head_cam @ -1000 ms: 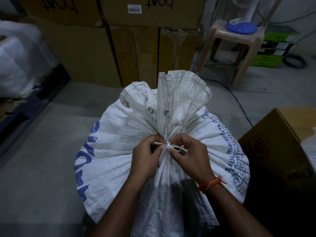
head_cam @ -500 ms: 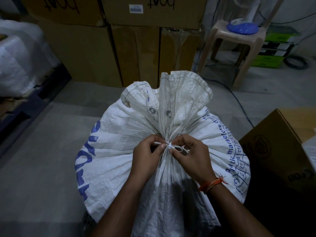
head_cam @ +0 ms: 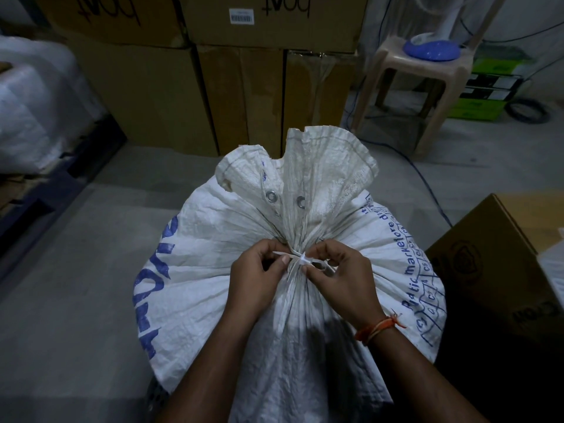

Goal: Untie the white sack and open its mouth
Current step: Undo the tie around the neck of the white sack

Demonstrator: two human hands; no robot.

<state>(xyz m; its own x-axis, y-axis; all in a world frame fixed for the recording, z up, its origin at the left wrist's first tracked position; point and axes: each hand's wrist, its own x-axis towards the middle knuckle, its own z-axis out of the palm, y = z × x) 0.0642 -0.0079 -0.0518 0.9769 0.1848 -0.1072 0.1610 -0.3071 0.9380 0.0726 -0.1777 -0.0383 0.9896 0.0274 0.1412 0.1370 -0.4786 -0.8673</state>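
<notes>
You are on the untying step: the white sack (head_cam: 274, 270) stands right under your arms with its neck gathered tight, and the white tie (head_cam: 300, 260) cinches it between your two hands. Your left hand (head_cam: 254, 279) pinches the tie's short end just left of the knot; your right hand (head_cam: 341, 282) pinches the strand on the other side (the ruffled mouth flares just beyond your fingertips, not yet opened). Next, as I judge it, you need to loosen the knot by working one strand free, then spread the neck apart
</notes>
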